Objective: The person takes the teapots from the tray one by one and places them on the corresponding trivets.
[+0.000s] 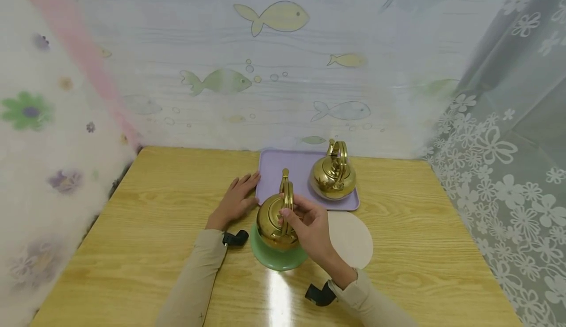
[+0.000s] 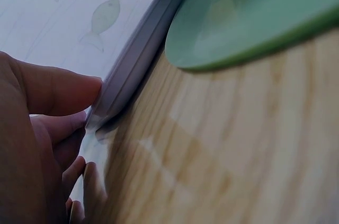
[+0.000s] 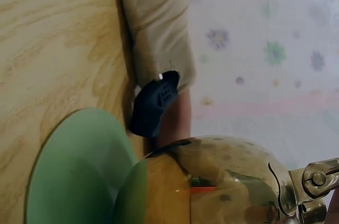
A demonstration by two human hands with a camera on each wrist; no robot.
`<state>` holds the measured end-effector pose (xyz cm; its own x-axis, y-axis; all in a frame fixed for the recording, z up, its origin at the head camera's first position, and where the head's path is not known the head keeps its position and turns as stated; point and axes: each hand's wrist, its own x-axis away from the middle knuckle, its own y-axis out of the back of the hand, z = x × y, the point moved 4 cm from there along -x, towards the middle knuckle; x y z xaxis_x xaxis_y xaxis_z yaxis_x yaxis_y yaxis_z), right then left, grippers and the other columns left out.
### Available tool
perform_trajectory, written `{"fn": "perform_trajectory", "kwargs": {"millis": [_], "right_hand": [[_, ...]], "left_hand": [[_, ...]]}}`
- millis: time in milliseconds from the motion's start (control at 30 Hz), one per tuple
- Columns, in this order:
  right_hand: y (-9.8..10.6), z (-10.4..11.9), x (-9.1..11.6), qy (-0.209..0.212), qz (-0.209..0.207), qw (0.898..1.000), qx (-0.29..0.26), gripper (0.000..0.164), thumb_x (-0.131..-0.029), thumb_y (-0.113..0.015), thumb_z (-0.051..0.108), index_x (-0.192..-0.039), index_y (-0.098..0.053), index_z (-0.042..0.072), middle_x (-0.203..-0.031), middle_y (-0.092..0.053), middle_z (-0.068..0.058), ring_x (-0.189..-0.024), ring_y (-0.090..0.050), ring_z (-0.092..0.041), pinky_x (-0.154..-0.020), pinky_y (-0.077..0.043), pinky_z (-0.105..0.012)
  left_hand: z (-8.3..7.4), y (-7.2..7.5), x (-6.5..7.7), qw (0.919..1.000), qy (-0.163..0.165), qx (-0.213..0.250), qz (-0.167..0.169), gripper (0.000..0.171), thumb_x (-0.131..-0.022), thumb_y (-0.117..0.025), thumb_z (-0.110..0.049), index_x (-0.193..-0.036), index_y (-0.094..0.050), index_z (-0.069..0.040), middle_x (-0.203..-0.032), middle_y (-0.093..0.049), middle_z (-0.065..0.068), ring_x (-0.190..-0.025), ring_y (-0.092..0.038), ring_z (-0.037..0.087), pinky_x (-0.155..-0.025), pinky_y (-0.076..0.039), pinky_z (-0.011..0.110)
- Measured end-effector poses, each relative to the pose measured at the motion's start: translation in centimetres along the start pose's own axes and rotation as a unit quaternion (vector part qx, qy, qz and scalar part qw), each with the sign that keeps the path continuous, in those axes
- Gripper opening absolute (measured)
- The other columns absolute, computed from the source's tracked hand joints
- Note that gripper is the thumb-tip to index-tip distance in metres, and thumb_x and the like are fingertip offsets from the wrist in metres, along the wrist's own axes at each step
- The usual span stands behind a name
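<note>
My right hand [image 1: 313, 224] grips the upright handle of a shiny gold kettle [image 1: 270, 223], thumb on the near side. The kettle is over a green plate [image 1: 278, 261]; in the right wrist view its rounded body [image 3: 228, 173] overlaps the plate [image 3: 79, 168]. Its spout points toward the back. To the left, my left hand [image 1: 236, 201] lies with straight, spread fingers at the left edge of a lilac tray [image 1: 283, 162]. The left wrist view has the thumb tip [image 2: 87, 94] touching the tray's rim [image 2: 130, 62].
A second gold kettle [image 1: 329, 182] stands on the right part of the tray. Right of the green plate lies a round cream mat [image 1: 355, 238], partly hidden by my right hand. Behind the wooden table [image 1: 407, 228] hangs a fish-patterned curtain [image 1: 283, 101].
</note>
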<state>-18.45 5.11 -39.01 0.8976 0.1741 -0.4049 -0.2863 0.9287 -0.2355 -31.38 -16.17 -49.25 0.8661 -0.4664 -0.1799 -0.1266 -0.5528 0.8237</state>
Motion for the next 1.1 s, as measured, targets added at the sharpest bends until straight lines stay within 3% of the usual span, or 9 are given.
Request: {"fn": "perform_trajectory", "kwargs": {"millis": [600, 800, 1100], "right_hand": [[0.3, 0.3, 1.2, -0.014, 0.003, 1.000, 0.005, 0.039, -0.098, -0.060, -0.001, -0.127, -0.053, -0.026, -0.100, -0.074, -0.010, -0.077, -0.071, -0.010, -0.073, -0.061, -0.023], [0.2, 0.2, 1.5, -0.026, 0.000, 1.000, 0.000, 0.040, -0.098, -0.060, 0.000, -0.129, -0.053, -0.025, -0.107, -0.074, -0.011, -0.077, -0.071, -0.009, -0.072, -0.061, -0.022], [0.3, 0.0, 1.7, -0.027, 0.002, 1.000, -0.004, 0.041, -0.099, -0.058, -0.002, -0.128, -0.048, -0.030, -0.095, -0.073, -0.004, -0.075, -0.069, -0.007, -0.071, -0.060, -0.021]], "left_hand": [[0.0, 0.0, -0.2, 1.0000, 0.005, -0.002, 0.007, 0.071, -0.093, -0.059, -0.023, -0.158, -0.035, -0.005, -0.165, -0.033, 0.010, -0.153, -0.025, 0.039, -0.126, -0.007, 0.057], [0.1, 0.0, -0.1, 1.0000, 0.003, 0.001, 0.005, 0.072, -0.093, -0.059, -0.024, -0.158, -0.036, -0.004, -0.165, -0.033, 0.010, -0.153, -0.026, 0.039, -0.126, -0.007, 0.057], [-0.1, 0.1, -0.1, 1.0000, -0.005, -0.003, 0.003, 0.072, -0.092, -0.060, -0.023, -0.157, -0.037, -0.002, -0.164, -0.035, 0.013, -0.152, -0.027, 0.042, -0.125, -0.008, 0.060]]}}
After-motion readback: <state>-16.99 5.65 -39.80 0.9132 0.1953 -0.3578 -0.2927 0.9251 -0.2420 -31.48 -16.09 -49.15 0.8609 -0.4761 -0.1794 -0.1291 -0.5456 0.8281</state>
